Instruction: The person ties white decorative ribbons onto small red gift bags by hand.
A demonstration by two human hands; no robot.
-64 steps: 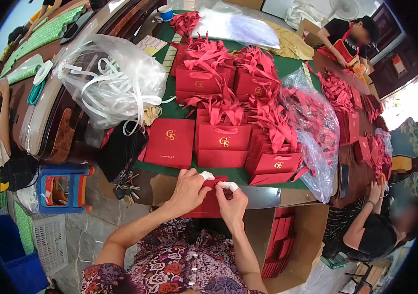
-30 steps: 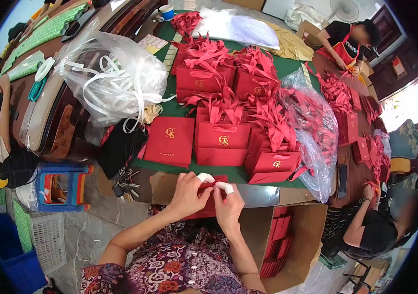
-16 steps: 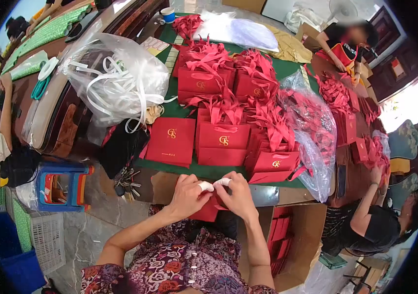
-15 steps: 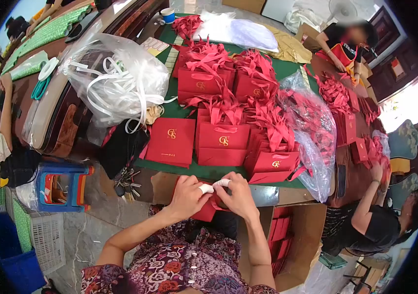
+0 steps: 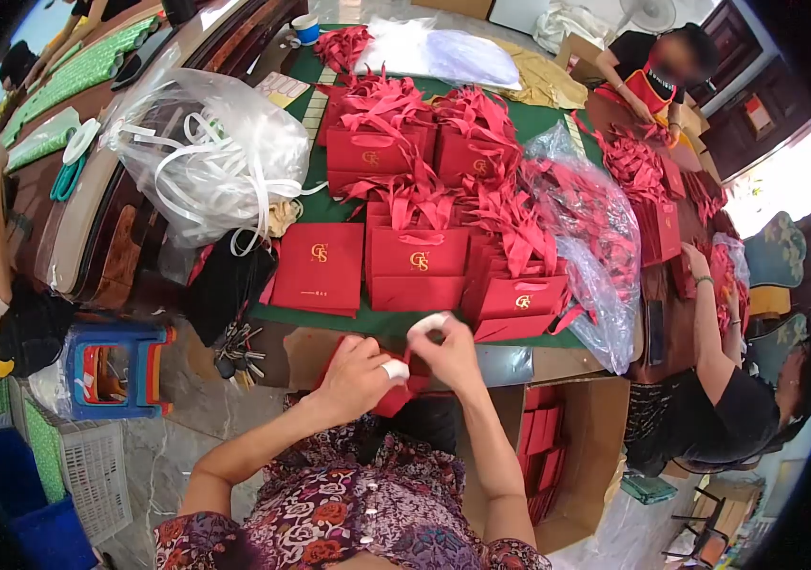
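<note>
At the table's near edge, my left hand (image 5: pixel 360 376) is closed on a red paper bag (image 5: pixel 392 403), mostly hidden beneath it. White tape wraps one of its fingers. My right hand (image 5: pixel 449 355) is just to the right and slightly higher, its thumb and taped forefinger curled toward each other. Red material rises from the bag near that thumb, but what the fingers pinch is too small to make out. Beyond my hands lie flat red bags (image 5: pixel 318 268) with a gold logo. Beside them stand red bags (image 5: pixel 419 264) with ribbon handles.
A clear plastic bag of white ribbon (image 5: pixel 215 157) sits at left, and plastic-wrapped red ribbons (image 5: pixel 588 223) at right. An open carton (image 5: pixel 593 475) holding red bags stands below the table. A blue stool (image 5: pixel 118 334) is at lower left. Other people work at both sides.
My right hand has moved slightly up and away from my left hand, opening a gap between them. My left hand stays on the red bag. The view has shifted a little.
</note>
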